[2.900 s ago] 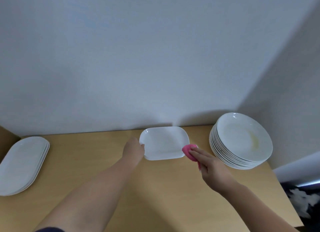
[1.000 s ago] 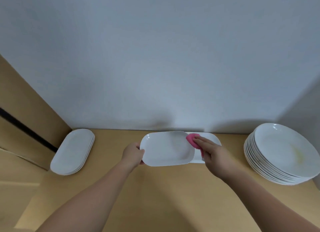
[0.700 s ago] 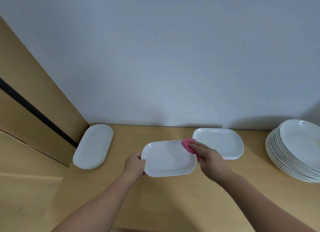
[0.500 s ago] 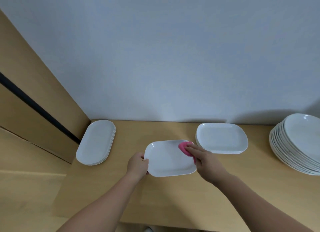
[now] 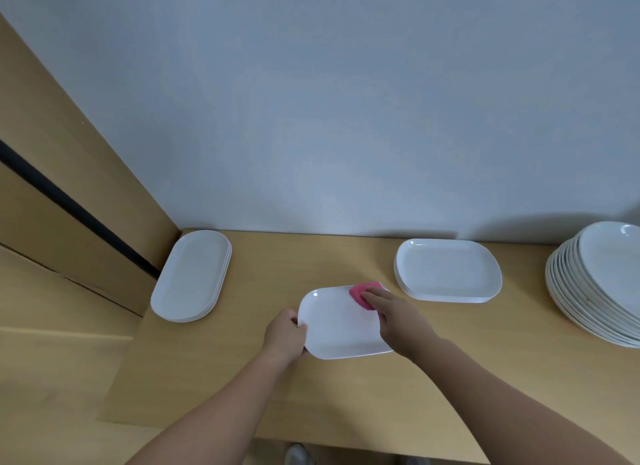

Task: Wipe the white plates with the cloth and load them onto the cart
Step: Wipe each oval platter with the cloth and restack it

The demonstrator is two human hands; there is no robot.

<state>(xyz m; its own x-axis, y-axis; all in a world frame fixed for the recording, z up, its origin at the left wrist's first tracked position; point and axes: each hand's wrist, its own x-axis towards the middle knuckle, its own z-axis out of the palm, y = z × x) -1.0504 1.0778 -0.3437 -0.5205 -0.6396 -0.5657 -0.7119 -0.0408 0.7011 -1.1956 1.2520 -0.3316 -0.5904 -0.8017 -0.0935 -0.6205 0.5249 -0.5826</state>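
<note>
Our left hand [image 5: 284, 336] grips the left rim of the white plate [image 5: 341, 329] at the table's [image 5: 311, 256] middle. Our right hand [image 5: 400, 320] holds the pink cloth [image 5: 362, 290] against its far right corner.

Pink cloth [image 5: 364, 293] on plain white plate [image 5: 337, 326]; white plate stacks [image 5: 448, 270], all unpatterned; light tan wood counter [image 5: 311, 388]; pale grey-blue wall [image 5: 346, 118]; tan panel [image 5: 52, 187], black stripe [image 5: 76, 211]

Plate [image 5: 337, 326] glossy white ceramic-like; cloth [image 5: 363, 291] pink, matt; tabletop [image 5: 311, 256] smooth matt wood.
</note>
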